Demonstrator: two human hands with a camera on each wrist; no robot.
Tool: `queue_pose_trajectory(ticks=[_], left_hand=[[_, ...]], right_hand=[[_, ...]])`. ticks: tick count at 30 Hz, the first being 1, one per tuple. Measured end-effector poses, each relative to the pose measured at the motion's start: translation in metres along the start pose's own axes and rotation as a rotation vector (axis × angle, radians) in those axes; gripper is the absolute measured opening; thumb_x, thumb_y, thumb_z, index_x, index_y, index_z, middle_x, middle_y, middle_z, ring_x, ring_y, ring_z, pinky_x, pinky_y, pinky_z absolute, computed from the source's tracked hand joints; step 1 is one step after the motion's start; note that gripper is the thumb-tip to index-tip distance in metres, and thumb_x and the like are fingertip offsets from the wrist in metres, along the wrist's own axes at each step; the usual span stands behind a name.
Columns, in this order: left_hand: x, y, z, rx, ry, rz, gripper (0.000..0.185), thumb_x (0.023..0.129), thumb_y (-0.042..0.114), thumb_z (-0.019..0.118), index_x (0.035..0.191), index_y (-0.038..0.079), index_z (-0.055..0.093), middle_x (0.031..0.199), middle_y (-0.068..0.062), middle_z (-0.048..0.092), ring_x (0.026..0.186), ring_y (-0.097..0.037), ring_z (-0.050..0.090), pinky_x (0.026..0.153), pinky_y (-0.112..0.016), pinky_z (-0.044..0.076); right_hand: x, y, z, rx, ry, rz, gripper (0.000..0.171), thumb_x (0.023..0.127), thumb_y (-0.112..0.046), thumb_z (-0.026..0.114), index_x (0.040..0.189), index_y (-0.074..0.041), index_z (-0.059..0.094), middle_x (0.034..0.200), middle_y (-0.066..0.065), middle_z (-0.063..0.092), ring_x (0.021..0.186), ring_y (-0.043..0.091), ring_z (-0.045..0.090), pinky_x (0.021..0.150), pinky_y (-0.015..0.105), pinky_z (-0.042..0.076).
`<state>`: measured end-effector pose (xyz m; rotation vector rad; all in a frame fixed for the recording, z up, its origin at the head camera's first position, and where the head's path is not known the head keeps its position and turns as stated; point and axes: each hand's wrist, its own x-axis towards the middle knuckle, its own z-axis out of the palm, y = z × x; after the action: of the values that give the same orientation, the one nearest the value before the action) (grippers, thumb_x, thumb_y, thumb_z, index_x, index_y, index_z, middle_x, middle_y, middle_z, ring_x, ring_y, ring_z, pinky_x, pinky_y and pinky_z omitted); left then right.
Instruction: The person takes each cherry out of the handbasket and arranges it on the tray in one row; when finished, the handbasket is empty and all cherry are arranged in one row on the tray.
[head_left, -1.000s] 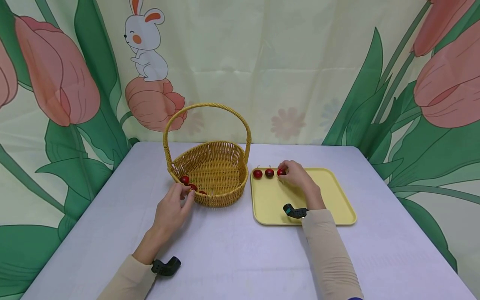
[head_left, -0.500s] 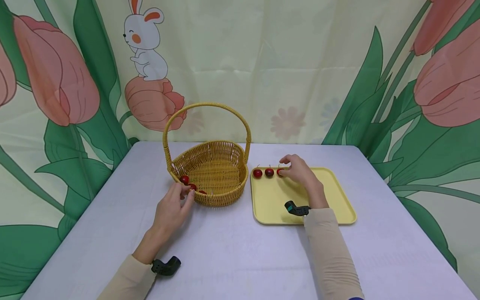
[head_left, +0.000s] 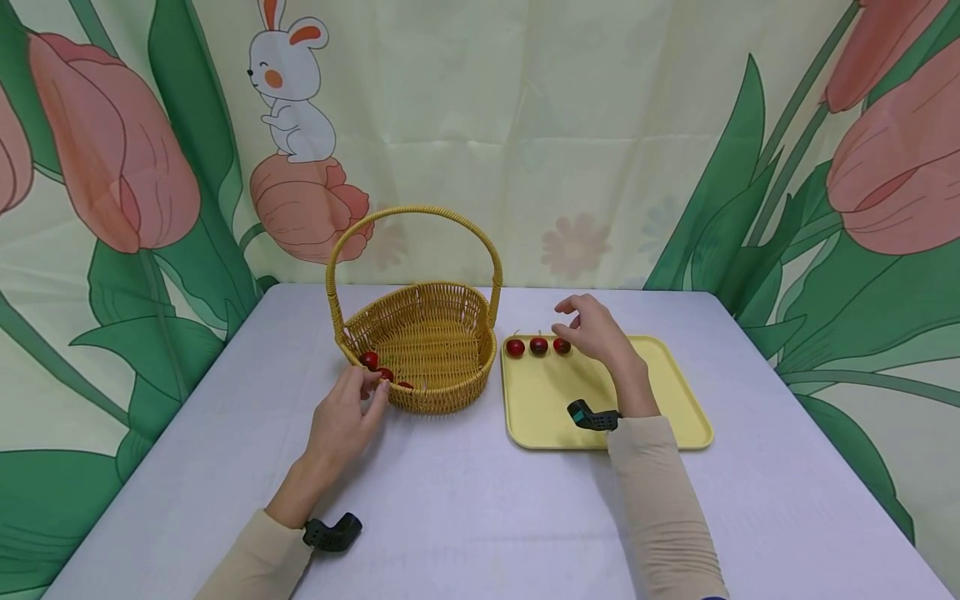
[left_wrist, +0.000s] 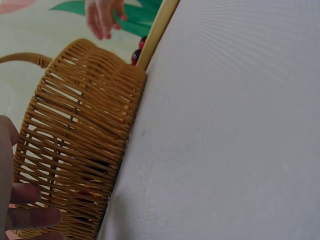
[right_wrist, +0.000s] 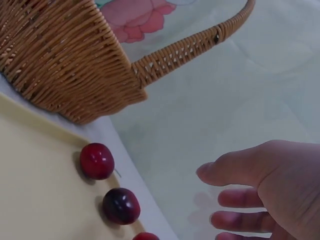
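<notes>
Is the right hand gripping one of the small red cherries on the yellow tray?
No, the right hand hovers open above the three small red cherries, touching none.

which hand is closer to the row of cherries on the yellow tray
Right. The right hand hovers open just above and beside the row of cherries, touching none. The left hand is at the basket rim.

The left hand (head_left: 347,419) reached forward low over the worktop, fingers (left_wrist: 30,206) loosely curled, forearm sleeved and stretched out behind it. The right hand (head_left: 596,329) hovered raised, fingers (right_wrist: 235,197) spread and relaxed, holding nothing, its wrist bent slightly down.
</notes>
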<state>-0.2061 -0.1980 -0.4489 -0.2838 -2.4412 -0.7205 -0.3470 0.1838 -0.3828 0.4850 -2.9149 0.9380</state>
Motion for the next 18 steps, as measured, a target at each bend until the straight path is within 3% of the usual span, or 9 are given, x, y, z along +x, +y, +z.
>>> queue_pose_trajectory(ticks=[7,14,18], left_hand=[[0.000,0.002,-0.002,-0.003,-0.009,-0.019,0.022,0.100,0.026,0.058,0.109,0.006,0.060,0.096,-0.007,0.062,0.084,-0.021,0.061,0.067,-0.037,0.053],[0.000,0.000,-0.001,-0.012,0.007,-0.005,0.021,0.099,0.025,0.059,0.110,0.006,0.060,0.093,-0.005,0.062,0.081,-0.019,0.059,0.064,-0.033,0.050],[0.000,0.000,0.001,-0.056,-0.013,-0.046,0.021,0.100,0.026,0.059,0.111,0.008,0.058,0.091,-0.004,0.062,0.080,-0.017,0.058,0.065,-0.030,0.050]], right_hand=[[-0.003,-0.020,-0.003,0.008,0.041,-0.027,0.041,0.095,-0.028,0.065,0.127,-0.004,0.058,0.128,0.016,0.057,0.105,0.032,0.062,0.090,0.046,0.052],[-0.006,-0.043,-0.001,0.069,0.074,-0.120,0.037,0.094,-0.025,0.067,0.123,-0.004,0.060,0.125,0.014,0.060,0.105,0.032,0.065,0.086,0.046,0.055],[-0.005,-0.054,0.002,0.115,0.070,-0.157,0.035,0.094,-0.025,0.068,0.122,-0.006,0.061,0.123,0.012,0.062,0.105,0.030,0.065,0.086,0.045,0.055]])
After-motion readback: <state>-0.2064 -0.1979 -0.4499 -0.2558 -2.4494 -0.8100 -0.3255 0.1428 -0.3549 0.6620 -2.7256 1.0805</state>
